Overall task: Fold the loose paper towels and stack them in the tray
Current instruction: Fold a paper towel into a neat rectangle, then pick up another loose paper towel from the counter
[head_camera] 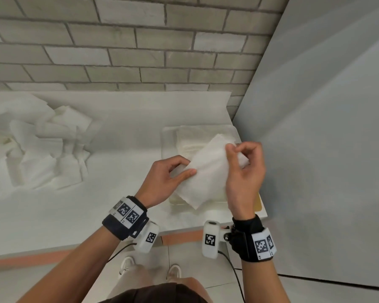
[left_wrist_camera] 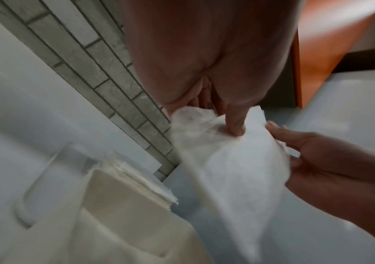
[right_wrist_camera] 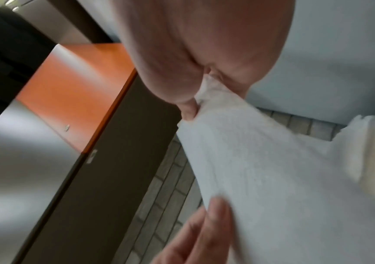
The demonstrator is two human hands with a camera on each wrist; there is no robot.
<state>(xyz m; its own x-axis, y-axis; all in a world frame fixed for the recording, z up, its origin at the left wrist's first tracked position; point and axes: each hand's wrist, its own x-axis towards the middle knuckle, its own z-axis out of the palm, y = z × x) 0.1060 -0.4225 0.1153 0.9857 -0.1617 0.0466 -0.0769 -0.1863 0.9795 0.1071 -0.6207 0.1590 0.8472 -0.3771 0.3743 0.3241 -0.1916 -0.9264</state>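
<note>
The right hand point(head_camera: 243, 171) pinches the far edge of a folded paper towel point(head_camera: 206, 171) between thumb and curled fingers point(head_camera: 253, 147); the left hand point(head_camera: 164, 178) grips its near-left edge, thumb on top. The towel hangs over the tray point(head_camera: 165, 136), which holds stacked folded towels point(head_camera: 187, 138). Loose towels point(head_camera: 42, 141) lie heaped left on the desk point(head_camera: 123, 132). Black-and-white square code tags on the wristbands point(head_camera: 127, 212); no readable writing.

a grey brick wall point(head_camera: 127, 47) ran behind the white counter point(head_camera: 123, 119). a plain grey panel point(head_camera: 328, 127) stood at the right. the counter's front edge carried an orange strip point(head_camera: 179, 237). pale floor tiles point(head_camera: 184, 256) lay below. an orange cabinet point(right_wrist_camera: 75, 85) showed in the right wrist view.
</note>
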